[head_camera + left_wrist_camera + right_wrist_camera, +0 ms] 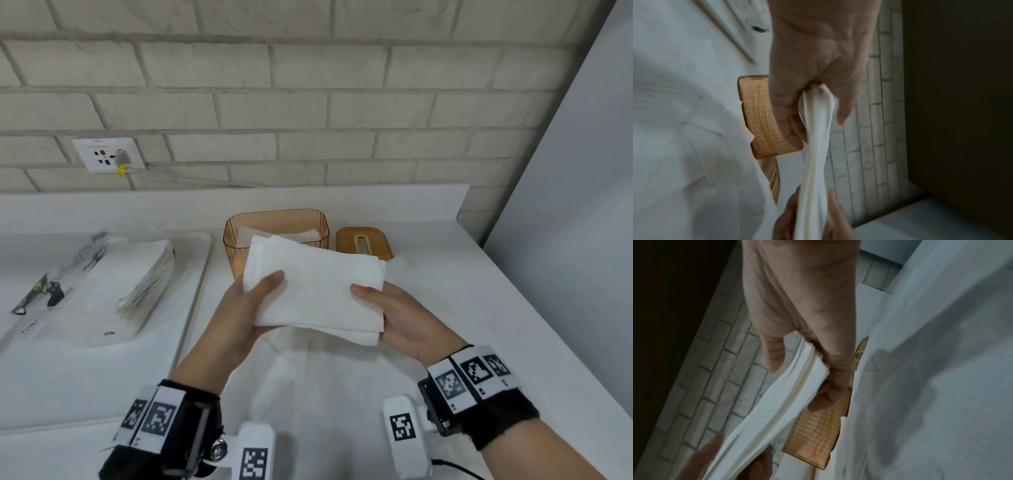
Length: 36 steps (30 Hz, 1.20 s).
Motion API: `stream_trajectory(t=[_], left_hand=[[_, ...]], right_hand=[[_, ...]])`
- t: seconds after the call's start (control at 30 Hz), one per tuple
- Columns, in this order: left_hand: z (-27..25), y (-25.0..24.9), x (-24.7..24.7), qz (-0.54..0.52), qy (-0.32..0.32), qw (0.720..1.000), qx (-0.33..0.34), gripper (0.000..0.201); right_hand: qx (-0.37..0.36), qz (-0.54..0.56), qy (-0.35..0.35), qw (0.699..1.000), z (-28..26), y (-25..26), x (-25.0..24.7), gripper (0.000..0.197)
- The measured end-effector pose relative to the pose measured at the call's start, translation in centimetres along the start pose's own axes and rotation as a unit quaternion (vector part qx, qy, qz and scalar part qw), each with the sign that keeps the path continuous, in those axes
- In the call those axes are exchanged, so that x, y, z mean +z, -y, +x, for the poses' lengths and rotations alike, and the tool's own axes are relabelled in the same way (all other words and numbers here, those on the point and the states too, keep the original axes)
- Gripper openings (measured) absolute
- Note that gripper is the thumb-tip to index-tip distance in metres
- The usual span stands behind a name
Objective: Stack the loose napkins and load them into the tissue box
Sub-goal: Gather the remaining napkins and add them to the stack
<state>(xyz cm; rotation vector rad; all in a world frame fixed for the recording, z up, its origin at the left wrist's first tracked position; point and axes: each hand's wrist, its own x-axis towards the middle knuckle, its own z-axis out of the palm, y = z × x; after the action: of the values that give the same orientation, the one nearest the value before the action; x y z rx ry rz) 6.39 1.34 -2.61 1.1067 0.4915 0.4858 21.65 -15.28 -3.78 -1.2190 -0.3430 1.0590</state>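
A: Hands?
B: Left hand grips the left end of the napkin stack, thumb on top, fingers beneath. Right hand grips the right end the same way.
A: Position of the stack?
B: Held off the surface, just in front of the open amber box, which already has napkins inside.
A: Lid?
B: Lid off, lying just right of the box.
A: Anything else?
B: More loose napkins lie under the hands; an opened pack sits well to the left.
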Motion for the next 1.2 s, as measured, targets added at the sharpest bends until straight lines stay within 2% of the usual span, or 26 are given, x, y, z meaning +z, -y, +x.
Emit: stream_trajectory(t=[0.13,0.27,0.37,0.43,0.5,0.57,0.63,0.77,0.83,0.87,1.03,1.1,1.2], left_hand=[[-0.3,0.6,-0.6,0.05,-0.018,0.999,0.004,0.035],[-0.5,0.8,-1.0,0.163,0.008,0.987,-0.004,0.058],[0.0,0.6,-1.6,0.213,-0.013,0.977,0.023,0.037],[0.3,0.6,-1.8,0.264,0.003,0.964,0.02,0.029],[0.6,1.3,-2.1,0.323,0.036,0.946,-0.012,0.036],[0.9,2.2,-2.4,0.384,0.066,0.92,-0.053,0.042],[1.3,3.0,-2.5,0.415,0.065,0.905,-0.066,0.043],[1.0,2.8,-1.7,0.386,0.001,0.922,-0.015,0.031],[1.1,2.4,-1.5,0.347,0.005,0.938,0.015,0.021],[1.0,2.1,-1.5,0.331,0.013,0.943,0.023,0.023],[0.8,1.4,-1.2,0.218,0.022,0.975,0.022,0.068],[0.8,1.9,-0.9,0.157,-0.005,0.987,0.034,0.068],[0.7,2.7,0.2,0.019,-0.031,0.999,0.038,0.051]], right_hand=[[-0.004,-0.027,0.013,1.0,0.1,0.3,0.3,0.055],[-0.029,-0.137,-0.01,0.99,-0.1,1.0,0.7,0.043],[-0.083,-0.238,-0.043,0.967,-0.2,1.8,0.5,0.044],[-0.089,-0.296,-0.052,0.95,-0.2,1.8,0.0,0.048],[-0.06,-0.337,-0.06,0.938,0.1,1.0,-0.7,0.054],[-0.031,-0.372,-0.075,0.925,0.3,0.0,-1.2,0.049],[-0.029,-0.373,-0.093,0.923,0.5,-0.8,-1.4,0.039],[-0.058,-0.339,-0.11,0.932,0.9,-0.6,-1.3,0.029],[-0.072,-0.313,-0.11,0.941,0.9,0.0,-1.2,0.029],[-0.077,-0.299,-0.109,0.945,0.9,0.4,-1.1,0.029],[-0.103,-0.19,-0.102,0.971,0.7,2.0,-0.7,0.041],[-0.069,-0.103,-0.082,0.989,0.5,1.8,-1.1,0.057],[0.009,0.031,-0.006,0.999,0.2,0.2,-0.7,0.066]])
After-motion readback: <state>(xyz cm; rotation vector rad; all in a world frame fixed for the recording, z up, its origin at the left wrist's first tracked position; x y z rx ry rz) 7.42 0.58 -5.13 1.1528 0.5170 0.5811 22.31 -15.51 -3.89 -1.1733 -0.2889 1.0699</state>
